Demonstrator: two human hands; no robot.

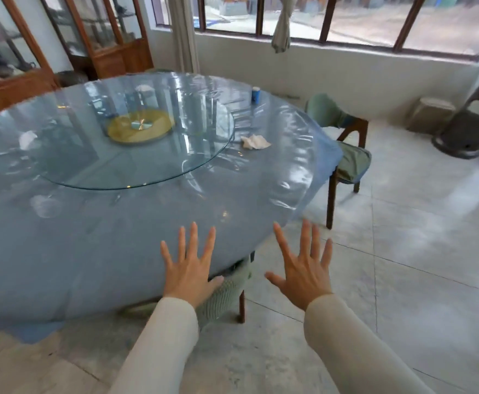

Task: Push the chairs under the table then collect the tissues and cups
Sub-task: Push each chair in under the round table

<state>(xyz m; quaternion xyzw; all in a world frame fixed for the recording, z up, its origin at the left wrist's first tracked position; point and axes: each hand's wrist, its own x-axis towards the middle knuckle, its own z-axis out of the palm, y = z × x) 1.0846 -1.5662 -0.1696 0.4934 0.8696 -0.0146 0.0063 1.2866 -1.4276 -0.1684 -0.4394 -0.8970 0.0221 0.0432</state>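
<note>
My left hand (188, 268) and right hand (303, 268) are both spread flat with straight fingers, grasping nothing. The left is in front of the near edge of the round table (118, 245); the right is beside it, above the floor. Below the left hand, a green chair (226, 294) sits tucked under the table. A second green chair (346, 143) stands at the far right edge. On the table lie a crumpled tissue (254, 142), another tissue (28, 139), a blue cup (256, 94) and a clear cup (45, 206).
</note>
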